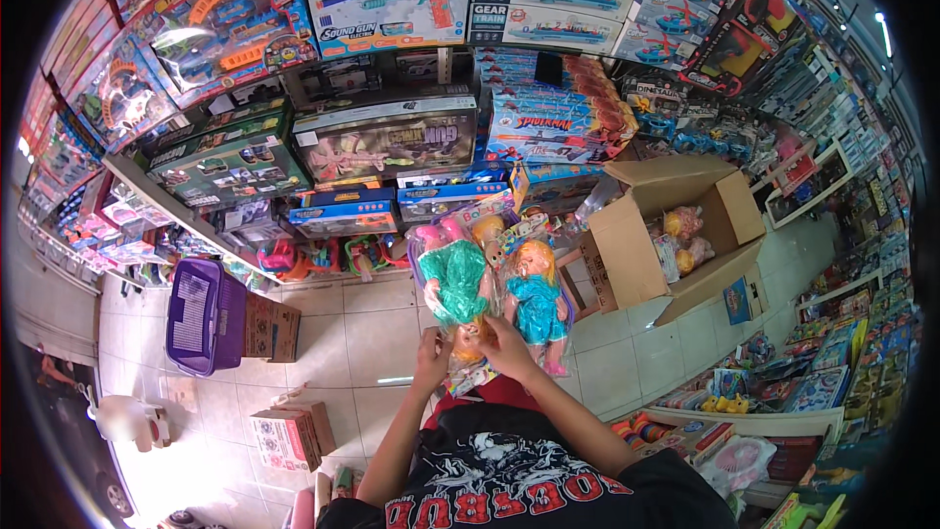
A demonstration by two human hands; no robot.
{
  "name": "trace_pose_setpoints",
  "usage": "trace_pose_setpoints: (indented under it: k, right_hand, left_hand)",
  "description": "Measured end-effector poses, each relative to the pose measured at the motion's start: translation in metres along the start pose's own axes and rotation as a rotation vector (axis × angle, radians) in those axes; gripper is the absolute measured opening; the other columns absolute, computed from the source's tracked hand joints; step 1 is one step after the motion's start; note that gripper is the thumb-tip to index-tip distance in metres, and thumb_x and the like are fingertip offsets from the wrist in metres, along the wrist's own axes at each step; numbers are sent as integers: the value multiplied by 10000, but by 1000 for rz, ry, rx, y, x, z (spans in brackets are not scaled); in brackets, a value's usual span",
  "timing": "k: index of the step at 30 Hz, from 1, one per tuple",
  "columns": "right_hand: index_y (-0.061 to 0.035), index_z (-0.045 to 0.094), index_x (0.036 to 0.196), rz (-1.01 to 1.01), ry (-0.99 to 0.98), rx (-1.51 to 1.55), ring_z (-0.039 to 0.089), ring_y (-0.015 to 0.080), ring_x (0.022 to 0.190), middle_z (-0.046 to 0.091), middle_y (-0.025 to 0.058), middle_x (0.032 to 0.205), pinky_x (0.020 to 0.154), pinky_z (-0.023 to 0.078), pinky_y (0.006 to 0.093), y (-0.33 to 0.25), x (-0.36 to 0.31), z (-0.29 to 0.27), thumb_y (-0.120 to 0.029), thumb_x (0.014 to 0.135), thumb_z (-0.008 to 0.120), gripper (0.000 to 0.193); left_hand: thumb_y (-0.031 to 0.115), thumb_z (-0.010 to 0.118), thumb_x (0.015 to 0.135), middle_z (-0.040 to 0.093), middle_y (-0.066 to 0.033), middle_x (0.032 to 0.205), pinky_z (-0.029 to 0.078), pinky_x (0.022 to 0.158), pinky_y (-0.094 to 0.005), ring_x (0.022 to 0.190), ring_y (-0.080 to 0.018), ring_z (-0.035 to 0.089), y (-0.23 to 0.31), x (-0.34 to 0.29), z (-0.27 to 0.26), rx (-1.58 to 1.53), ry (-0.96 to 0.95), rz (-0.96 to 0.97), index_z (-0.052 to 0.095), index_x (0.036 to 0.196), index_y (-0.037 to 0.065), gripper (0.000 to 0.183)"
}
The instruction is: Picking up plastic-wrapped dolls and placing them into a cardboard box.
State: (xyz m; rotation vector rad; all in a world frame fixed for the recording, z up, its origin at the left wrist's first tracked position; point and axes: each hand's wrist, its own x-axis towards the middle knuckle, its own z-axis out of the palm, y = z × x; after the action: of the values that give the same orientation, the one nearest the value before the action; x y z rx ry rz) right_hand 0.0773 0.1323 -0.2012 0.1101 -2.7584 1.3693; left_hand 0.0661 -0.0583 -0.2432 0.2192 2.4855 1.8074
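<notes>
A doll in a shiny green dress (455, 279), wrapped in clear plastic, lies with its head toward me and its pink feet away. At the head end, my left hand (431, 358) grips the wrapping on the left side. My right hand (506, 348) is closed on the same end from the right, fingers beside the doll's head. Just right of it lies a second wrapped doll in a blue dress (537, 302), blond head away from me. Both dolls rest on a purple basket (572, 312), mostly hidden beneath them.
An open cardboard box (676, 191) with more wrapped dolls stands at the right. To the left, a purple basket (206, 318) stands by a brown carton (269, 328). Shelves of boxed toys (387, 137) rise ahead. Another carton (292, 433) sits on the tiled floor.
</notes>
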Motion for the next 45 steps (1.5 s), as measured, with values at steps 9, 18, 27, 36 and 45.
trace_pose_setpoints:
  k: [9, 18, 27, 36, 45]
  right_hand:
    - [51, 195, 1452, 178, -51, 453, 395, 294, 1316, 363, 214, 1431, 1085, 320, 367, -32, -1, -13, -327, 862, 684, 854]
    - [29, 388, 1349, 581, 103, 1017, 571, 248, 1128, 522, 165, 1279, 920, 480, 346, -51, -11, -49, -231, 819, 617, 634]
    - [15, 413, 1360, 563, 66, 1831, 551, 345, 1183, 520, 218, 1316, 1060, 404, 473, -59, -33, -81, -272, 866, 479, 576]
    - [-10, 507, 1279, 675, -46, 1300, 552, 236, 1148, 569, 127, 1255, 997, 420, 338, 3, -49, -108, -207, 891, 495, 436]
    - [-47, 509, 1304, 405, 96, 698, 499, 109, 900, 528, 10, 988, 791, 426, 254, 40, -86, -201, -251, 874, 680, 506]
  left_hand:
    - [194, 455, 991, 493, -134, 1306, 330, 1061, -351, 1214, -245, 481, 50, -4, 6, -333, -101, 96, 518, 1225, -10, 317]
    - [226, 421, 995, 506, -100, 1289, 307, 1059, -338, 1238, -210, 441, 87, 18, -16, -593, -359, -46, 512, 1261, -13, 369]
    - [235, 518, 984, 464, -96, 1266, 367, 996, -316, 1163, -159, 449, 68, 1, 22, -603, -388, -252, 346, 1383, 12, 488]
    - [121, 574, 951, 527, -75, 1265, 409, 972, -303, 1116, -136, 509, 105, 3, 36, -649, -356, -200, 321, 1418, 5, 543]
    - [34, 586, 923, 532, -82, 1257, 404, 987, -328, 1168, -167, 498, 148, 16, 107, -487, -412, 45, 354, 1402, -9, 534]
